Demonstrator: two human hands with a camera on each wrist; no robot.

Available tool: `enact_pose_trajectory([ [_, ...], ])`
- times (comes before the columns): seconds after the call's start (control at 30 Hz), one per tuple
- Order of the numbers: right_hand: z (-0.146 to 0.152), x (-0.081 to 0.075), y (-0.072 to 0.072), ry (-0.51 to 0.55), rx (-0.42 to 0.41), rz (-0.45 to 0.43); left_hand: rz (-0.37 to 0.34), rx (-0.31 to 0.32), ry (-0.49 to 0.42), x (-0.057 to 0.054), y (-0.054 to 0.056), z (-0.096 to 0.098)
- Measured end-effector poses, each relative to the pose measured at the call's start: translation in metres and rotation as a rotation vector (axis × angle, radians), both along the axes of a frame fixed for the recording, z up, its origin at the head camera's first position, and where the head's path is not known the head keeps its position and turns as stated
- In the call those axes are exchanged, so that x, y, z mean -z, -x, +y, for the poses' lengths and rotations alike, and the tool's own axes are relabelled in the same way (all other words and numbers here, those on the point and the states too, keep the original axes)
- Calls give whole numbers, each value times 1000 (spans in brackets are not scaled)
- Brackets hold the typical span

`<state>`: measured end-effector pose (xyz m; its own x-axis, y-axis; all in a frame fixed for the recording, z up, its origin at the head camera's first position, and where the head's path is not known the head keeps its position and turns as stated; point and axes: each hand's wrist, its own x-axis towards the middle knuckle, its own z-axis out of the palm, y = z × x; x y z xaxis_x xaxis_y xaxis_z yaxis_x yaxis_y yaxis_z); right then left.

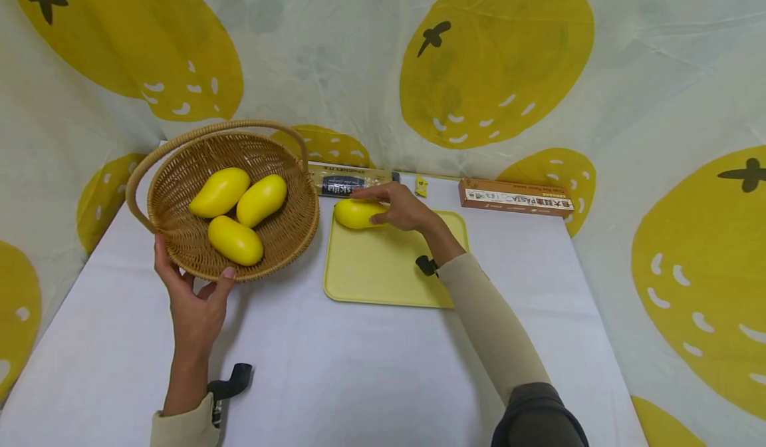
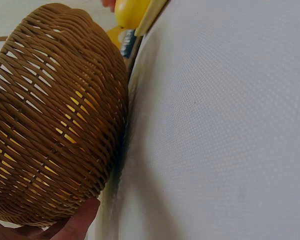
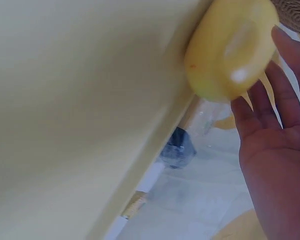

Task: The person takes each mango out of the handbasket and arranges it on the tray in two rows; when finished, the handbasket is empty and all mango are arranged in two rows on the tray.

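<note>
My left hand (image 1: 197, 307) grips the near rim of a woven basket (image 1: 287, 244), thumb at the front; its wickerwork side (image 2: 55, 115) fills much of the left wrist view. Three yellow mangoes lie inside: one at the back left (image 1: 220, 193), one at the right (image 1: 262, 201) and one in front (image 1: 235, 241). Over the far left part of a pale yellow tray (image 1: 383, 267), my right hand (image 1: 403, 207) holds another mango (image 1: 354, 214) between thumb and fingers. That mango (image 3: 230, 50) appears close against the tray in the right wrist view.
Behind the tray lies a dark-labelled pasta packet (image 1: 344, 179). A small yellow wrapped piece (image 1: 421, 186) and a brown pasta box (image 1: 516, 197) lie farther right along the back edge. A white cloth (image 1: 335, 374) covers the table, and a fruit-patterned curtain (image 1: 335, 48) hangs around it.
</note>
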<state>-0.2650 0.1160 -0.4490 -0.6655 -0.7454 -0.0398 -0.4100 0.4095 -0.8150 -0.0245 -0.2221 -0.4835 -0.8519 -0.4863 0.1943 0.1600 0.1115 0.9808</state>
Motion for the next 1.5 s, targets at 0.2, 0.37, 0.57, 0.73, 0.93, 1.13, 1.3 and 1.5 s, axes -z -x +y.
enact_pose_trajectory([
  [0.2,-2,-19,-9,71,24,24,7,2,-6,0,1,0],
  [0.37,-12,-38,-22,168,37,34,13,4,-16,0,2,-1],
  [0.57,-35,-57,-41,281,13,61,12,0,0,0,3,-1],
  [0.73,-58,-68,-57,341,-33,67,-8,-10,40,0,1,-1],
  [0.93,-84,-75,-70,361,-74,74,-34,-23,88,0,-1,-2],
  [1.13,-109,-70,-77,341,-82,31,-43,-25,99,0,-3,-2],
  [1.3,-129,-62,-80,360,-99,18,-53,-21,97,0,-3,-1],
  [1.5,-149,-54,-81,379,-111,-40,-65,-13,107,0,-3,-2],
])
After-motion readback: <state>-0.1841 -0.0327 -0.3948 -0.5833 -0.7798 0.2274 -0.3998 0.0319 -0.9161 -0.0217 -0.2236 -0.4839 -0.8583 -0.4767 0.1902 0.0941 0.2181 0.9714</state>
